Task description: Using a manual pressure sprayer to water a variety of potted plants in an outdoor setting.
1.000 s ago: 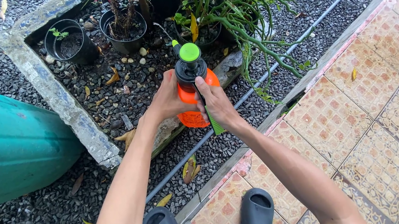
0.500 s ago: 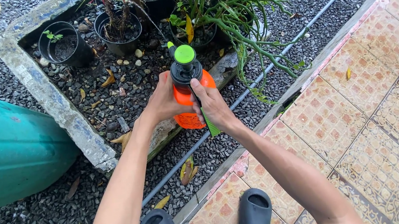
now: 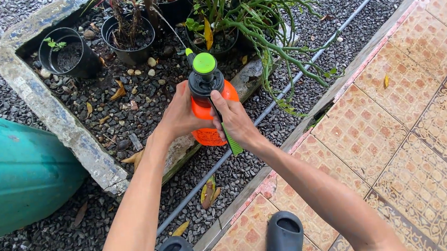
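An orange pump spray bottle point(image 3: 209, 135) with a black head and a round green cap is held in the air over the edge of a concrete planter point(image 3: 65, 130). My left hand point(image 3: 179, 116) wraps the left side of the orange tank. My right hand point(image 3: 234, 119) grips the black head and the green trigger handle on the right side. The small green nozzle points away, toward the potted plants.
Black pots point(image 3: 66, 53) and a trailing green plant point(image 3: 263, 23) stand in the gravel-filled planter. A teal bin point(image 3: 15, 173) sits at left. A grey pipe point(image 3: 306, 74) crosses the gravel beside patterned tiles point(image 3: 410, 140). My dark slippers point(image 3: 286, 237) are at the bottom.
The bottle and both hands have drifted slightly left and down in view as the camera shifted. The grip is the same.
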